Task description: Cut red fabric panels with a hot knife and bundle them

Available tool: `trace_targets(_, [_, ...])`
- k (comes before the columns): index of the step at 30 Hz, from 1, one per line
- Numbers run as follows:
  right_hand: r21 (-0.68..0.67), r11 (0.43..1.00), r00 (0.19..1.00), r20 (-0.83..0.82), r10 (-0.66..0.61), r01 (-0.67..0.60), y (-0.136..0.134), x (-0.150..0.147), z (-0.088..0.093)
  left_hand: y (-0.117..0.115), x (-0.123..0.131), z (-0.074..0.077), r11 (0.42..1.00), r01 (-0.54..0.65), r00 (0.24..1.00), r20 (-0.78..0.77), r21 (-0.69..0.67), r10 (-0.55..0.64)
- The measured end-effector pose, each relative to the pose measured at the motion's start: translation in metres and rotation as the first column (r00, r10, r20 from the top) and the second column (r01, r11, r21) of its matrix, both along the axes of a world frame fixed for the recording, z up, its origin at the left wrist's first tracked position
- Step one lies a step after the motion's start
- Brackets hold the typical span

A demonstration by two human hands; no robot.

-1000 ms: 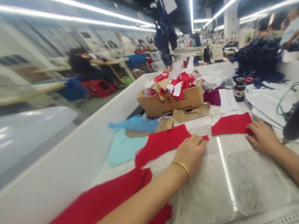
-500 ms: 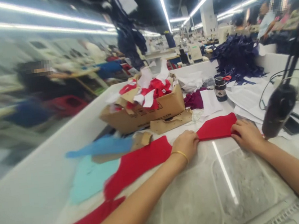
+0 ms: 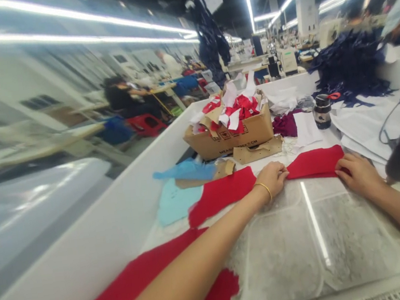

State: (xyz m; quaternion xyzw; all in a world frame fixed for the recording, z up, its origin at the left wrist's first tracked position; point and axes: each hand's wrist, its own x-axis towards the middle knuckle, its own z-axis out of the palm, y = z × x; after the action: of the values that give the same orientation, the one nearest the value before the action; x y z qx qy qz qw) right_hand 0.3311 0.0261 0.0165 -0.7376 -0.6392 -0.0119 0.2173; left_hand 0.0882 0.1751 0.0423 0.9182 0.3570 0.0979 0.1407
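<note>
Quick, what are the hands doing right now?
Left hand: closed, holding the red cloth.
Right hand: closed, holding its other end.

A red cloth strip (image 3: 314,163) lies flat with 2 hands on it. The left hand (image 3: 272,179) is on its left end, and the right hand (image 3: 358,175) is on its right end. On the other side of the left hand lies a second red cloth piece (image 3: 220,195) with an uneven edge. A third, bigger red cloth piece (image 3: 138,274) lies nearer, partly under the left arm (image 3: 183,254).
</note>
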Motion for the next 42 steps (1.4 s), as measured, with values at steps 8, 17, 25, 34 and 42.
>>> trace_targets(8, [0.125, 0.992, 0.992, -0.119, 0.046, -0.031, -0.001, -0.002, 0.001, -0.017, 0.009, 0.0, 0.998, 0.058, 0.995, 0.076, 0.036, -0.061])
trace_targets(17, [0.352, 0.936, 0.923, -0.366, 0.119, 0.019, -0.005, -0.011, 0.009, -0.023, 0.022, 0.0, 0.997, 0.028, 0.963, 0.265, 0.068, -0.045])
trace_targets(25, [0.064, 0.992, 0.57, -0.813, 0.115, -0.109, -0.014, -0.021, 0.03, -0.035, -0.017, 0.04, 0.984, 0.014, 0.923, 0.382, -0.176, 0.055])
trace_targets(34, [-0.177, 0.786, 0.335, -0.941, 0.041, -0.593, -0.025, -0.025, 0.036, -0.073, -0.104, 0.057, 0.602, 0.043, 0.987, 0.125, -0.798, 0.096])
trace_targets(42, [-0.248, 0.894, 0.703, -0.704, 0.097, -0.372, -0.016, -0.031, 0.012, -0.101, -0.112, 0.002, 0.972, -0.018, 0.972, 0.223, -0.234, 0.072])
